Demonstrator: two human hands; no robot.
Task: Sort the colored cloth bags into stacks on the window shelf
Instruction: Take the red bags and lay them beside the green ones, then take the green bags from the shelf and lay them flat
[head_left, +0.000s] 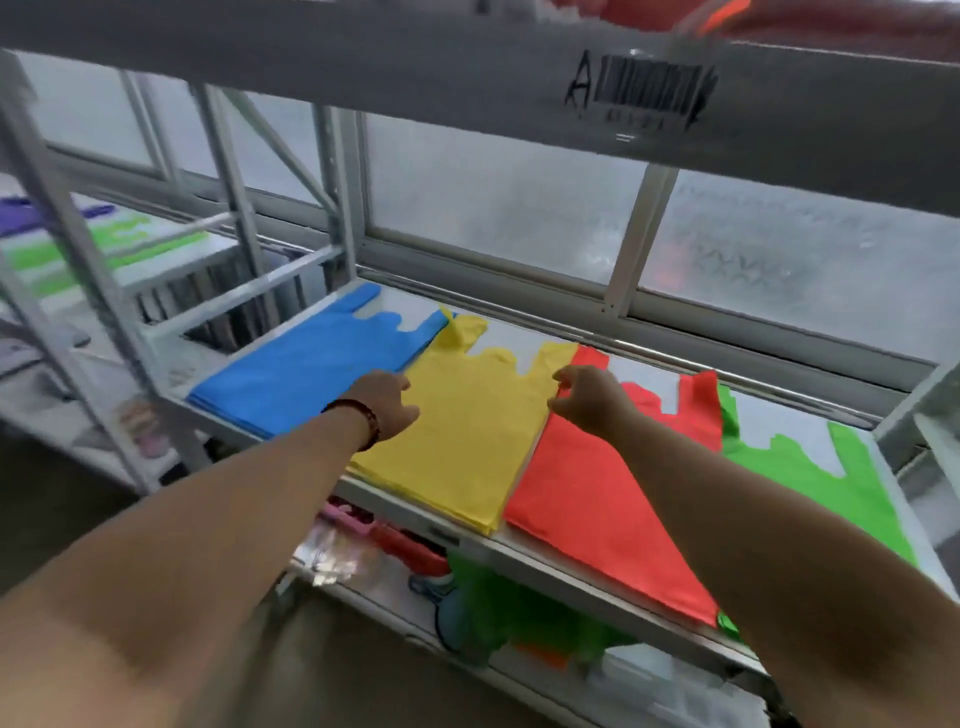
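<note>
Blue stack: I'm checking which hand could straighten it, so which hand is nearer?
Left. The left hand sits at the blue stack's edge beside the yellow stack; the right hand is over the red stack.

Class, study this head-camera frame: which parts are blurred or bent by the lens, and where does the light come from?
Head view: the near forearms and the barcode label are smeared; the blue stack, yellow stack and red stack are sharper. The wide-angle lens bows the shelf rail. Soft daylight comes through the frosted window.
</note>
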